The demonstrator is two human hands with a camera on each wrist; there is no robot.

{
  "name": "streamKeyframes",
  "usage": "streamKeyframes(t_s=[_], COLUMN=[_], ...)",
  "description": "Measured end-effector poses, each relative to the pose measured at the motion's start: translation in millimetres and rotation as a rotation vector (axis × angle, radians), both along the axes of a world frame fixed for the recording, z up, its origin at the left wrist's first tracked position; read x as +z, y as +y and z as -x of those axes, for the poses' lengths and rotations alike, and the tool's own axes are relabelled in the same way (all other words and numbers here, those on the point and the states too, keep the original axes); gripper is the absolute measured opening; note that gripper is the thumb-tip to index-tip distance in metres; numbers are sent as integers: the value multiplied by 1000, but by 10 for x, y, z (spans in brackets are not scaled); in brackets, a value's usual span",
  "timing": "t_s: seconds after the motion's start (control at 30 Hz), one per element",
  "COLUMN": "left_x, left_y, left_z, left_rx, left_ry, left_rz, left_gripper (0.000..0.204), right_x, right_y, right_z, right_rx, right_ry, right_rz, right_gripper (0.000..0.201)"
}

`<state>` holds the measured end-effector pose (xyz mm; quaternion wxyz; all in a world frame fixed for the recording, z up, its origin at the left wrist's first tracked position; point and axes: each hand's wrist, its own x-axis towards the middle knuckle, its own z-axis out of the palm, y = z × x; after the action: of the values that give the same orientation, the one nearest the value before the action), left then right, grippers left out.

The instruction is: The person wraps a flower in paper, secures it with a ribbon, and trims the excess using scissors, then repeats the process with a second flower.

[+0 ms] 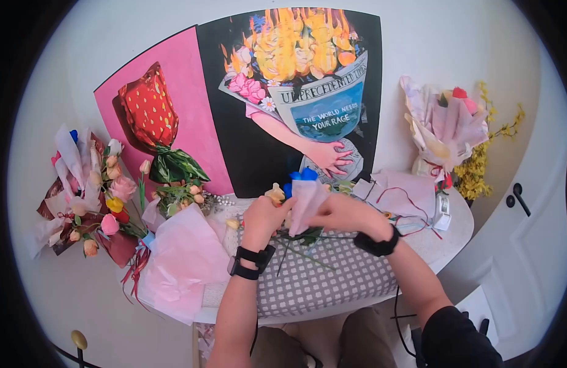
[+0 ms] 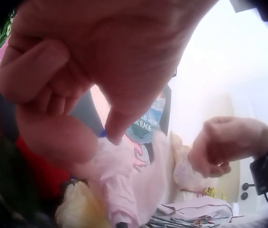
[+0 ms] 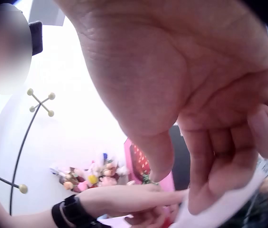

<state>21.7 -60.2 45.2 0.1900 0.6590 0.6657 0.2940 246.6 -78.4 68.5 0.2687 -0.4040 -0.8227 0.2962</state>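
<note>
A: Finger state?
B: Left hand (image 1: 265,214) looks to be pinching the pink wrapping paper (image 1: 309,201) near its upper edge. Right hand (image 1: 354,216): thumb and fingers apart, loosely curved, nothing visible between. Can't tell if the tips touch paper.
A: Where's the paper, exactly?
B: Between both hands' fingers, flared on top, narrow below. Blue flower (image 1: 303,175) just above the left fingertips, cream rose (image 2: 79,204) right by them.
A: Handling?
B: Should be light, floppy, quick to crease, maybe slick. I'd hold the narrow lower end, gently; petals probably crush.
A: Further out?
B: Thin green stems (image 1: 307,238) below the fingers, over a grey-and-white checked cloth (image 1: 329,276) on the desk (image 1: 458,211). Left of the left fingers: broad, crinkled pink sheet (image 1: 182,264), then dark red ribbon (image 1: 136,270), narrow strands hanging.
</note>
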Motion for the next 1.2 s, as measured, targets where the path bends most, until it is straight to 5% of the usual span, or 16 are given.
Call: streamKeyframes(t_s=[0.1,0.2,0.33,0.6,0.67,0.73,0.93,1.0,1.13,1.2], left_x=[-94,-228,-262,-169,-171,-192,-272,-235,-150,-166], left_y=[20,132,139,42,-30,-42,152,240,284,331], left_z=[-35,-11,-68,-68,-92,-115,-41,-28,-41,-40], left_rx=[-70,-122,-216,-230,-295,-288,-345,-407,-405,-461], left_ry=[6,125,1,23,184,159,66,-257,-584,-677], left_rz=[-24,-139,-55,31,-173,-107,-182,-118,-403,-439], left_gripper=[54,50,39,42,42,40,31,23,13,12], right_x=[-223,-505,-532,-237,-315,-392,-448,-462,-280,-212], right_y=[156,325,357,252,324,407,544,576,393,338], right_z=[326,354,268,127,159,193,94,51,130,166], right_rx=[-91,-67,-4,13,10,-91,-263,-287,-247,-191], right_ry=[-252,-85,13,-63,6,305,512,611,682,486], right_rz=[6,-31,24,109,-13,-231,-407,-425,-555,-866], right_gripper=[50,48,40,24,19,17,11,9,5,12])
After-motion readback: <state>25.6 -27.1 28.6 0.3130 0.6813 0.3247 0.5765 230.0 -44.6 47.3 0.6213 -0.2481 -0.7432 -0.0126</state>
